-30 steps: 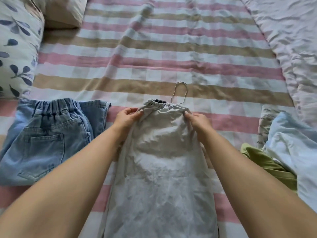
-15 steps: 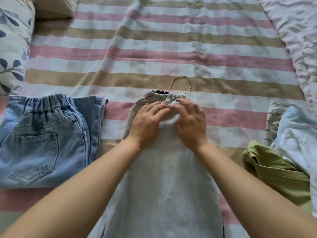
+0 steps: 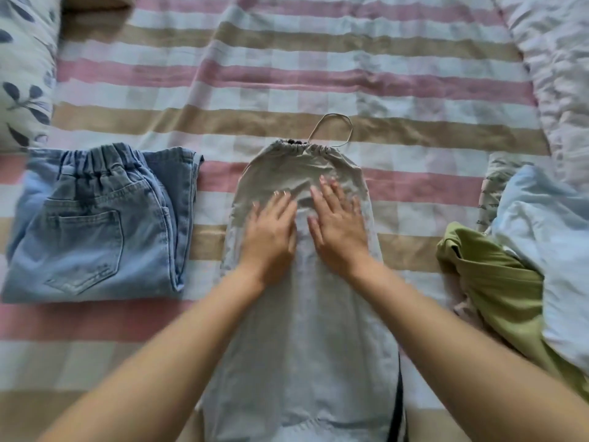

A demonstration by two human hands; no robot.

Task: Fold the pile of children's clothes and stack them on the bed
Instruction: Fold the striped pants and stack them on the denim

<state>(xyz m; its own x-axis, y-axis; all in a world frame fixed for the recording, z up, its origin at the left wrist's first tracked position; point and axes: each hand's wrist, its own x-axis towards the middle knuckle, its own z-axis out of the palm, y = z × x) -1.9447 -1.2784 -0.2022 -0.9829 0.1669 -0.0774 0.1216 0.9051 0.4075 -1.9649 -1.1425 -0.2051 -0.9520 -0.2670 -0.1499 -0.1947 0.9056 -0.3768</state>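
Head view, the only one we have. Both hands are down on the pale grey drawstring trousers (image 3: pixel 302 330), which lie lengthwise in the middle of the pink, tan and white striped bed sheet (image 3: pixel 318 71), waistband away from the person. The left hand (image 3: pixel 271 232) lies flat with its fingers straight and spread. The right hand (image 3: pixel 339 224) lies the same way just beside it. Neither grips anything; both palms press on the upper part of the cloth, a little below the gathered waist. The thin cord loop (image 3: pixel 331 129) pokes out beyond the waistband onto the sheet.

Off to the left lies the folded pair of light blue denim jeans (image 3: pixel 95 224), apart from the trousers. To the right waits the unfolded heap: a crumpled olive-green garment (image 3: pixel 497 288) and a pale blue one (image 3: pixel 548 244) against it.

This reads as the smoothing step, flattening the grey trousers before the fold. One garment looks done and several remain, so it's early going. Next, I'd judge, the hands must take hold of the cloth and double it, hem end to waistband, with the edges lined up and that loose cord tucked in. Then it goes onto the jeans.
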